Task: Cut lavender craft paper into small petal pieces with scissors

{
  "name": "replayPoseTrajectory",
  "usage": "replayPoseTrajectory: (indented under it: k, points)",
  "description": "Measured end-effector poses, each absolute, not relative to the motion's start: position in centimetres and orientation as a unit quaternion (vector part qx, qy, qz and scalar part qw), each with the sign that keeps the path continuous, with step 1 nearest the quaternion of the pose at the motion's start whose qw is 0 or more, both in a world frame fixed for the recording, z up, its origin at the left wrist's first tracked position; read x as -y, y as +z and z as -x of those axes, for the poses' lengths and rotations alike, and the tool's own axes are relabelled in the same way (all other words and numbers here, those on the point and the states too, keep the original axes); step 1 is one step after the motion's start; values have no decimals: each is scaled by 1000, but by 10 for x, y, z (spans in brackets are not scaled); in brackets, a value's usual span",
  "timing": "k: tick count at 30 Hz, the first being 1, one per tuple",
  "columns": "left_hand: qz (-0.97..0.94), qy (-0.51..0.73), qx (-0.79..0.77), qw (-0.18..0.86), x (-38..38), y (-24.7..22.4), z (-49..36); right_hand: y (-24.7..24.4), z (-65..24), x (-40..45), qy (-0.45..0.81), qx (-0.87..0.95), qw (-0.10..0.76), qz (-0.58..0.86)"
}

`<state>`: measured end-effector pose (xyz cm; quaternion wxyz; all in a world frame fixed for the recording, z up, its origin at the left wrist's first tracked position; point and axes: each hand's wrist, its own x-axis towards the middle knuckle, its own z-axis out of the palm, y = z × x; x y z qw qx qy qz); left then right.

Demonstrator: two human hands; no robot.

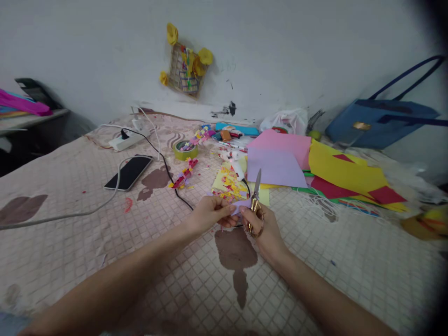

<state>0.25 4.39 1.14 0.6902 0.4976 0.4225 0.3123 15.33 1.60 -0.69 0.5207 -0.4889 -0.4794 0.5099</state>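
Between my two hands a small strip of purple paper (241, 205) is held above the cloth. My left hand (212, 212) pinches its left end with thumb and fingers. My right hand (264, 228) grips gold-handled scissors (256, 193), blades pointing up and away, while its thumb touches the paper's right end. Just beyond the hands are yellow and pink paper scraps (233, 184) on a pale yellow sheet. A white glue gun (238, 168) lies there with its black cord running toward me. A larger purple sheet (275, 167) rests behind the scissors.
A phone (129, 172), a power strip (129, 138) and cables lie at left. Near the middle are a tape roll (185, 150) and a decorated red strip (184, 173). Yellow sheets (346, 172) and white string (322, 205) lie right; a blue bag (381, 121) stands behind.
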Motion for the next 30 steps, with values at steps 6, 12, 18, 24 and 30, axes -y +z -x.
replayPoseTrajectory:
  k: [6, 12, 18, 24, 30]
  points:
    - [-485, 319, -416, 700, -44, 12, -3, -6, -153, -15, 518, 475, 526, 479]
    - [-486, 325, -421, 693, -44, 15, -1, -5, -152, -16, 549, 453, 521, 470]
    - [-478, 327, -418, 700, -46, 12, -1, -5, -153, -16, 554, 453, 516, 471]
    - [-452, 413, -430, 663, -58, 12, 8, 0, -156, -13, 614, 447, 483, 436]
    - [-413, 502, -396, 649, -65, 17, 14, 6, -161, -6, 593, 536, 386, 461]
